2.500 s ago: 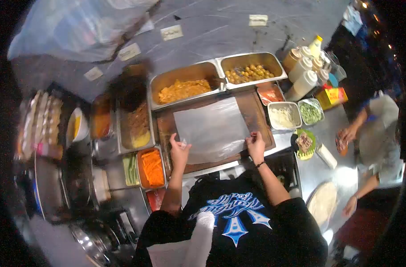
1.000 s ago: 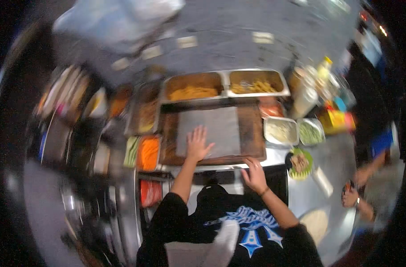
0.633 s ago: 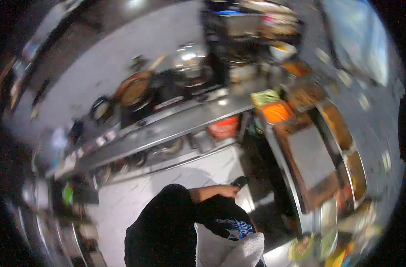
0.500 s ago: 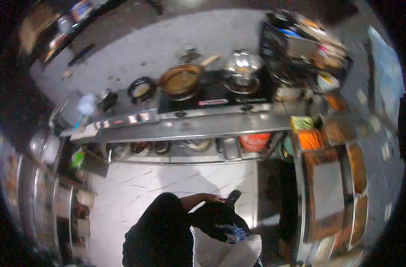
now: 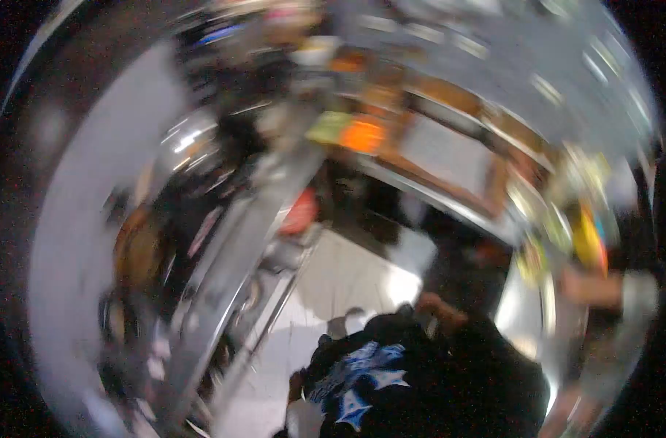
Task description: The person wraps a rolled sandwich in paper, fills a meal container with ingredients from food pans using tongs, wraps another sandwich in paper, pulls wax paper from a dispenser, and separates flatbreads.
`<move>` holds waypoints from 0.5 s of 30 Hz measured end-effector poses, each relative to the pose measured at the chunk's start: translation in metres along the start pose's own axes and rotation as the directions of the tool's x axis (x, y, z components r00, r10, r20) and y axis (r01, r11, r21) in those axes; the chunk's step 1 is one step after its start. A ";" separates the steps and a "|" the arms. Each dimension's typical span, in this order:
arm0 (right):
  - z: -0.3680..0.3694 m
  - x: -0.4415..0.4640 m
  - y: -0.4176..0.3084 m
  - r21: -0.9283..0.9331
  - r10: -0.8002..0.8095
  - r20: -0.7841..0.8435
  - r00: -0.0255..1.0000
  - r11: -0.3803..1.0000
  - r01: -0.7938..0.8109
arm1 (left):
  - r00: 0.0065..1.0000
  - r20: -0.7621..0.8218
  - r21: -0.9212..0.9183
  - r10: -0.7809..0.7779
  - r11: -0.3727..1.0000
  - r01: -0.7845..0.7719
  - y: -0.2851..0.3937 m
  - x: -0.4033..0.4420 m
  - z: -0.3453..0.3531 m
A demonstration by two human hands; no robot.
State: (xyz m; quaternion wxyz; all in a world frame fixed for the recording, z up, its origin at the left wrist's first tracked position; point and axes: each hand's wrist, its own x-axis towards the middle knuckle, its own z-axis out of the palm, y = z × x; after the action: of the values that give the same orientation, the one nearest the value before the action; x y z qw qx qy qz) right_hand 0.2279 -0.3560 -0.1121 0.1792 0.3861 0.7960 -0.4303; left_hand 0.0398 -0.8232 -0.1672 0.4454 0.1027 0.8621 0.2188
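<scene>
The whole view is smeared by motion. My right hand (image 5: 442,312) is at the front of my black shirt (image 5: 377,365), below the counter with the white board (image 5: 446,157); its fingers are too blurred to read. A small patch of skin at the shirt's left edge appears to be my left hand (image 5: 296,384), mostly hidden, above a pale cloth (image 5: 304,419). I can make out nothing held in either hand.
A steel stove counter (image 5: 227,255) slants along the left, with a brown pan (image 5: 139,248) and a shiny steel pot (image 5: 189,142). An orange container (image 5: 363,133) stands by the corner. At right, another person's hand (image 5: 590,287) is near yellow items (image 5: 587,237).
My view has swung to the right: the stove now lies at the left, and the side counter with the white board is ahead. Another person's hands have come into view at right.
</scene>
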 end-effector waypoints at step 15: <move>0.002 -0.293 0.039 0.534 0.637 -0.682 0.358 0.769 -0.350 | 0.875 0.291 0.548 0.387 0.682 -0.484 0.035 0.113 -0.142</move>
State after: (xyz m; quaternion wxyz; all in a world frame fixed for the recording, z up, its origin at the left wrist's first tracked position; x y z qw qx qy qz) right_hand 0.4449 -0.4794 0.0466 -0.1618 0.7878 0.5484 -0.2293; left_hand -0.1418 -0.7909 -0.1607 0.3875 0.4581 0.7996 0.0229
